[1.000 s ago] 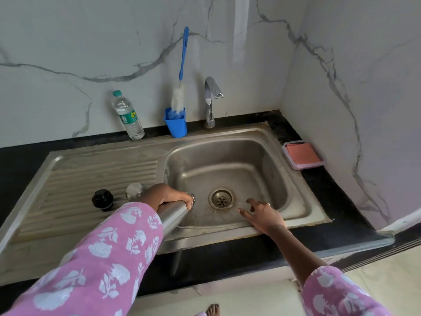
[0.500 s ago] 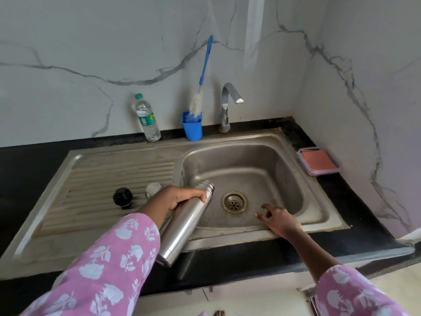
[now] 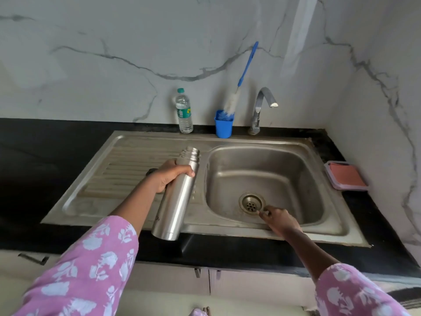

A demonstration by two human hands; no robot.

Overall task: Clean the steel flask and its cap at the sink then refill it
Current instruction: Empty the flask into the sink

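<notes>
**Steel flask, uncapped, held at the sink**

Steel flask (image 3: 176, 197): frame centre, tilted, threaded mouth pointing up and away, over the drainboard (image 3: 127, 169) edge. Left hand (image 3: 169, 176) is wrapped round its upper body. Black cap (image 3: 151, 171): only a sliver shows behind that hand. Right hand (image 3: 279, 218): lower right, at the drain (image 3: 251, 203) rim in the sink (image 3: 284, 160). Its fingers are bunched; whether they pinch anything is unclear. Pink floral sleeves (image 3: 91, 270): cut off at the bottom edge.

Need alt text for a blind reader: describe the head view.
A person's left hand grips an uncapped steel flask, tilted above the drainboard beside the sink basin, while the right hand reaches into the basin near the drain. Behind stand a water bottle, a brush in a blue cup, and a tap.
</notes>
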